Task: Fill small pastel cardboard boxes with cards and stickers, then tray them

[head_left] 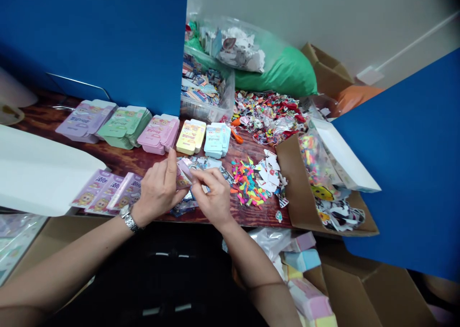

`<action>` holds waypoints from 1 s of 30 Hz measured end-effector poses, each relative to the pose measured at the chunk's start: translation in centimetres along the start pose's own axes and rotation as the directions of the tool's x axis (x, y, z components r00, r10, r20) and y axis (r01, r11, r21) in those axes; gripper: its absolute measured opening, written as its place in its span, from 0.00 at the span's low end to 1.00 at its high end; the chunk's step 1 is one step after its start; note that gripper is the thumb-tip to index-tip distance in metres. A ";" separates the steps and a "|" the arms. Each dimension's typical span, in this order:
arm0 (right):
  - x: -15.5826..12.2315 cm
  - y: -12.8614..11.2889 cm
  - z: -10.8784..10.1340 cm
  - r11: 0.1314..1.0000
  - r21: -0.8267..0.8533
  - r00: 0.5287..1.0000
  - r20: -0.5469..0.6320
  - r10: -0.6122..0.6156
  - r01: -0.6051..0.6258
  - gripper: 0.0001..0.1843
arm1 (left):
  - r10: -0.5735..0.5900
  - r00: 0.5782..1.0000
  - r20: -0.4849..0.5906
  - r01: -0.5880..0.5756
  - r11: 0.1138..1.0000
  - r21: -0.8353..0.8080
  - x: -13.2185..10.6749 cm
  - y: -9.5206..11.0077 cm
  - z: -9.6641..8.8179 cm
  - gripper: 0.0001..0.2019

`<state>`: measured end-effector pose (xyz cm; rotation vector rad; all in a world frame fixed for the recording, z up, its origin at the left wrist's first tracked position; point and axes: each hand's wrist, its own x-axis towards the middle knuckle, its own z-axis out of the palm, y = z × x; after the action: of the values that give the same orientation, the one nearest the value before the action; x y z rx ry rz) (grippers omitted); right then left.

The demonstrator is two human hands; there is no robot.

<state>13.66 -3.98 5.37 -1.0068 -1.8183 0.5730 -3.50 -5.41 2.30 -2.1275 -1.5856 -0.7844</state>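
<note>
Near the table's point(136, 160) front edge, the left hand point(158, 190) and right hand point(213, 197) both pinched a small pink packet point(184, 173). A slack grip could have dropped it over that edge, and the right wrist might have scattered the bright stickers point(247, 183) just beside it. At the right edge a cardboard box point(298, 192) held mixed stickers. At the far edge a clear tub point(224, 104) held printed cards.

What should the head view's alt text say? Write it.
The left hand and right hand pinch a small pink printed card packet over a dark wooden table. Behind it lie five stacks of pastel card packets; a pile of neon paper stickers sits to the right.
</note>
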 end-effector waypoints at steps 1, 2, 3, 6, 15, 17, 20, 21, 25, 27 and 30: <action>0.0 0.0 -0.1 1.000 -0.012 1.000 -0.001 -0.017 0.017 0.14 | 0.001 1.000 -0.002 -0.001 1.000 -0.005 -0.1 0.0 0.0 0.49; 0.1 0.0 -0.1 0.999 -0.021 1.000 -0.007 -0.026 0.026 0.14 | 0.002 1.000 -0.002 -0.002 1.000 -0.013 -0.1 -0.1 0.1 0.49; 0.1 0.0 -0.1 0.999 -0.029 1.000 -0.016 -0.026 0.026 0.14 | 0.003 1.000 -0.003 -0.003 1.000 -0.022 -0.2 -0.1 0.1 0.49; 0.2 0.0 -0.2 0.998 -0.057 0.999 -0.032 -0.016 0.015 0.13 | 0.004 1.000 -0.018 -0.005 0.999 -0.034 -0.3 -0.2 0.2 0.50; -0.2 0.5 -0.2 0.996 0.021 0.996 0.033 -0.087 0.087 0.16 | 0.017 1.000 -0.012 -0.016 0.999 0.035 0.3 -0.3 -0.3 0.48; -0.4 0.7 -0.1 0.998 0.041 0.999 0.005 -0.045 0.045 0.14 | 0.006 1.000 0.022 -0.006 1.000 0.019 0.2 -0.3 -0.3 0.49; -0.8 1.0 0.4 0.999 0.040 0.999 -0.028 -0.019 0.020 0.13 | 0.001 0.999 0.051 -0.002 1.000 0.021 0.0 -0.1 -0.2 0.51; -0.9 1.0 0.5 0.999 0.035 0.999 -0.039 -0.020 0.021 0.12 | 0.000 0.998 0.056 -0.002 1.000 0.026 -0.1 -0.1 -0.2 0.51; -1.5 1.2 1.0 1.000 -0.014 0.998 -0.068 -0.019 0.018 0.13 | 0.005 0.996 0.090 -0.008 0.999 0.036 -0.1 0.0 -0.2 0.51; -1.7 1.3 1.2 0.997 -0.040 0.994 -0.085 -0.066 0.063 0.14 | 0.004 0.995 0.101 -0.007 1.000 0.031 0.0 0.1 -0.3 0.50; -1.9 1.6 1.6 0.983 -0.080 0.982 -0.084 -0.170 0.163 0.15 | 0.008 0.994 0.105 -0.011 1.000 0.024 0.2 0.1 -0.3 0.48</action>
<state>13.29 -4.61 2.54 -0.9030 -1.8327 0.3556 -3.42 -5.50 2.67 -2.1899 -1.6275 -0.6563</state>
